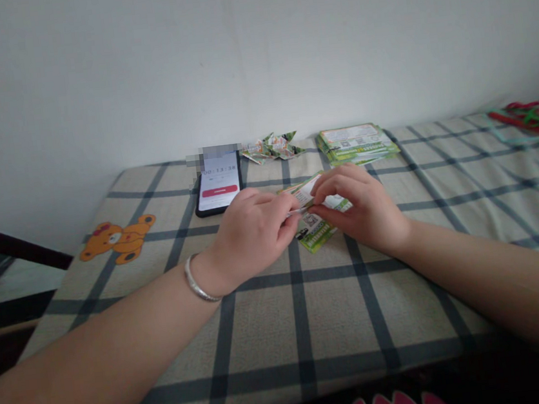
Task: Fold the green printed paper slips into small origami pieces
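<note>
My left hand point(259, 232) wears a silver bangle at the wrist, and its fingers are closed in a pinch on a green-and-white printed leaflet point(319, 238). From the other side my right hand point(360, 203) pinches the same leaflet between thumb and fingers. A thin pale edge of paper shows between the two sets of fingertips, just above the tablecloth. My fingers cover the middle of the leaflet, so I cannot tell whether it is one sheet or more.
Behind my hands lie a phone point(219, 185) with a timer on screen, folded paper pieces point(273, 148) with points, and a stack of similar leaflets point(357, 143). Tangled coloured ribbons point(530, 123) sit far right. A bear picture point(119, 240) is on the checked tablecloth point(260, 339). A wall rises behind.
</note>
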`<state>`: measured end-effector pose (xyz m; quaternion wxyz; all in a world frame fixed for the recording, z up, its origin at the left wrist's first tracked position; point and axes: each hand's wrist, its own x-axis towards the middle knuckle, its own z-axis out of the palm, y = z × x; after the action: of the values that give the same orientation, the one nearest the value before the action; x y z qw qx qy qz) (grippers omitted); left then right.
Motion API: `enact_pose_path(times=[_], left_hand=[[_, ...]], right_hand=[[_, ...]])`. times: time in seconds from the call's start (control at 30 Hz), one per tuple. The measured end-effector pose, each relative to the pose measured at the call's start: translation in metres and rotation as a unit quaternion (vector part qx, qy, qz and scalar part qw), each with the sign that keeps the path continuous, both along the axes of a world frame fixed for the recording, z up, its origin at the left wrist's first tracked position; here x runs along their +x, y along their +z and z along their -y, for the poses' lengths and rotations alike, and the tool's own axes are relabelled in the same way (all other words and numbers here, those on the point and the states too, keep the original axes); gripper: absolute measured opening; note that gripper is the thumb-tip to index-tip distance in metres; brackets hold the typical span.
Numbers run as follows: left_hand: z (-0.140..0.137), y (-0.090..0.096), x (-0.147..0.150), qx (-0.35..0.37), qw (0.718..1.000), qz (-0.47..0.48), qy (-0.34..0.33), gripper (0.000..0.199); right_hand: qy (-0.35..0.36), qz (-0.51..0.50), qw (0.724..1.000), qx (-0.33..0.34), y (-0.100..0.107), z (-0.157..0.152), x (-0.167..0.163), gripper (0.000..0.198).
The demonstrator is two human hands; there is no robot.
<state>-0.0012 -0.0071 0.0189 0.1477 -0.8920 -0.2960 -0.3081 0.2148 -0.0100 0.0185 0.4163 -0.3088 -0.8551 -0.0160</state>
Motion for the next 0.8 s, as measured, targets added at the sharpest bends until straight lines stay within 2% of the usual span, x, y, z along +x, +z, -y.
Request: enact_pose_path(times=[0.13,0.53,0.8], left_hand=[[0.0007,-0.0004,-0.0002,-0.006,1.000,0.022,0.003,0.005],[0.0017,-0.0006,-0.0007,-0.019,0.999,0.040,0.007,0.008],[0.0000,-0.0016,-0.0001,0.015,1.000,0.027,-0.003,0.004]], right_hand=[[-0.012,-0.029,0.999,0.009,-0.0001,0.0000,0.0011,0.012],[-0.031,-0.003,0.999,0.014,-0.0013,-0.0003,0.0016,0.003],[-0.034,0.013,0.999,0.001,-0.0011,0.0003,0.0025,0.005]])
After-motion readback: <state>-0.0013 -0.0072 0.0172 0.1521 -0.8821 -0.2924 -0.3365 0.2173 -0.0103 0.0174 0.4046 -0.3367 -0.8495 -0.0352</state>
